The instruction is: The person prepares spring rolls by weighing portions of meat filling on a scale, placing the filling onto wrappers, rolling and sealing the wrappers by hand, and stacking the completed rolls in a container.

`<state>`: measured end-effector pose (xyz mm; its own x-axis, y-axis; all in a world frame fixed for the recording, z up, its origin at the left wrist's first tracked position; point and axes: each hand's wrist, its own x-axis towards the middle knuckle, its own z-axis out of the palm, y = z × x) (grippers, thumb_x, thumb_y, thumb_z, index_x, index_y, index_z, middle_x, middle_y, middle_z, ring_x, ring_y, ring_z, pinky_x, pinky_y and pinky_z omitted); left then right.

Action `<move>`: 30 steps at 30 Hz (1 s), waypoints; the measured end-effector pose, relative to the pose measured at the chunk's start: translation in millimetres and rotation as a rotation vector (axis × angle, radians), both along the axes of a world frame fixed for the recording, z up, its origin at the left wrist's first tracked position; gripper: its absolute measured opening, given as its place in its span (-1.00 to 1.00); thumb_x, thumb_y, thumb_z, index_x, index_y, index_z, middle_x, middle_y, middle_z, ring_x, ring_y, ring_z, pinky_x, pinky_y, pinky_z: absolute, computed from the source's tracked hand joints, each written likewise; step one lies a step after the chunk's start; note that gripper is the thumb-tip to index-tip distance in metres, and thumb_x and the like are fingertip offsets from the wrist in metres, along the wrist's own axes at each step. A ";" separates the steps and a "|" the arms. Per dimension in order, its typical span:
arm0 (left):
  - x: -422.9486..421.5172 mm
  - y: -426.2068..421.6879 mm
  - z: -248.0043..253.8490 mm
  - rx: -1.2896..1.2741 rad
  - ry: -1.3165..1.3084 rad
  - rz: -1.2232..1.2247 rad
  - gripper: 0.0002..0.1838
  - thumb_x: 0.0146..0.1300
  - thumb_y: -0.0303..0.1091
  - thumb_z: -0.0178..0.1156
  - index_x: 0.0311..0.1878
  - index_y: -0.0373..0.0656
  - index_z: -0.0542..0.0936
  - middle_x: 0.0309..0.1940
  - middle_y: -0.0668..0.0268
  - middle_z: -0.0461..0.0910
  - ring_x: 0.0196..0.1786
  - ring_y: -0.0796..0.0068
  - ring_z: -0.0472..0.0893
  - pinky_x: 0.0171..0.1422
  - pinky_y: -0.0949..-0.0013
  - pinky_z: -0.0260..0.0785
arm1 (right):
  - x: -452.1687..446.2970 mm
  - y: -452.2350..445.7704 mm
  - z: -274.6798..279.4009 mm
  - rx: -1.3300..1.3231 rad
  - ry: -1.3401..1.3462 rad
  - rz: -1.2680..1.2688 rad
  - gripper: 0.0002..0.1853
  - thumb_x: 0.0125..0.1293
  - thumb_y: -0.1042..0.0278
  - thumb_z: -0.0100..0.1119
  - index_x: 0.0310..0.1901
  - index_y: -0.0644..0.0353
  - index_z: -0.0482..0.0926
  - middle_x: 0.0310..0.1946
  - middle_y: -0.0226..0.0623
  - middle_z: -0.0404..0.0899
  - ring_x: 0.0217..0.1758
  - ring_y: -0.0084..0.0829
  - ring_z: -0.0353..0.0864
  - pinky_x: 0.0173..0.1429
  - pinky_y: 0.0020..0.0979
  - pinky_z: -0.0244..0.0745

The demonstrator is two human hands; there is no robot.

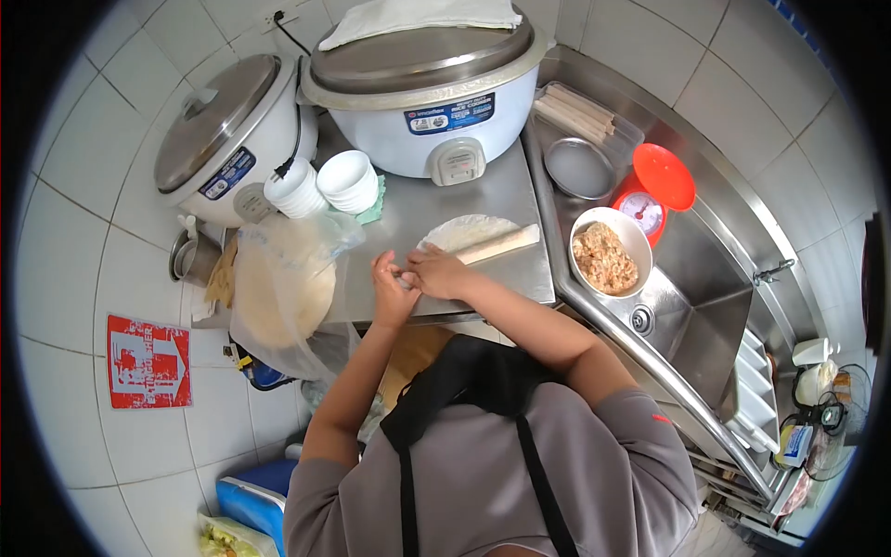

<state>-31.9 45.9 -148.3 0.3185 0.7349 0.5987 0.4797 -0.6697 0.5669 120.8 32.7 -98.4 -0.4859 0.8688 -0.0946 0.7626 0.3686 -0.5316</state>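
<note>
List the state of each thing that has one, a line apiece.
Large rice cooker: lid on
Smaller rice cooker: lid on
Cloth: folded
White cups: stacked
Filling bowl: uncovered
Plastic bag: crumpled
Pale roll: rolled up
Wrapper: lying flat
Left hand: fingers bent
Right hand: fingers bent

Two rice cookers stand behind stacked white bowls; a red sign marks the tiled wall.

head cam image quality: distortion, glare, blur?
Head view: strong fisheye, wall tiles visibly bowed, corners black; head view: bright reflections on the steel sink; head view: left hand and right hand without obvious blur, scale dial too small to read.
</note>
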 end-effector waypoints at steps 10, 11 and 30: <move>2.9 -4.7 2.9 -0.134 -0.036 0.008 -0.11 -0.24 -0.18 0.52 0.11 -0.26 0.18 -0.18 0.14 0.35 -0.19 0.26 0.41 0.11 0.15 0.16 | 234.2 12.4 3.0 0.119 -0.495 -1.210 -0.29 0.36 -0.23 -0.43 0.29 0.22 0.20 0.19 0.01 0.34 0.41 0.12 -0.03 0.38 0.23 -0.36; 2.8 -3.5 2.4 -0.117 -0.030 0.010 -0.11 -0.24 -0.17 0.52 0.11 -0.26 0.19 -0.21 0.15 0.37 -0.18 0.25 0.40 0.13 0.14 0.14 | 246.7 8.1 -4.7 0.148 -0.504 -1.208 -0.29 0.35 -0.23 -0.41 0.29 0.23 0.20 0.14 0.04 0.38 0.40 0.11 -0.01 0.38 0.22 -0.37; 1.6 -4.8 6.0 -0.048 0.034 0.013 -0.12 -0.23 -0.13 0.51 0.11 -0.24 0.20 -0.21 0.18 0.40 -0.14 0.26 0.40 0.16 0.12 0.08 | 59.9 -20.3 11.7 -0.032 -0.617 -0.739 -0.22 0.35 -0.19 -0.37 0.14 0.55 0.31 0.25 0.17 0.18 0.34 0.03 0.13 0.43 -0.14 -0.12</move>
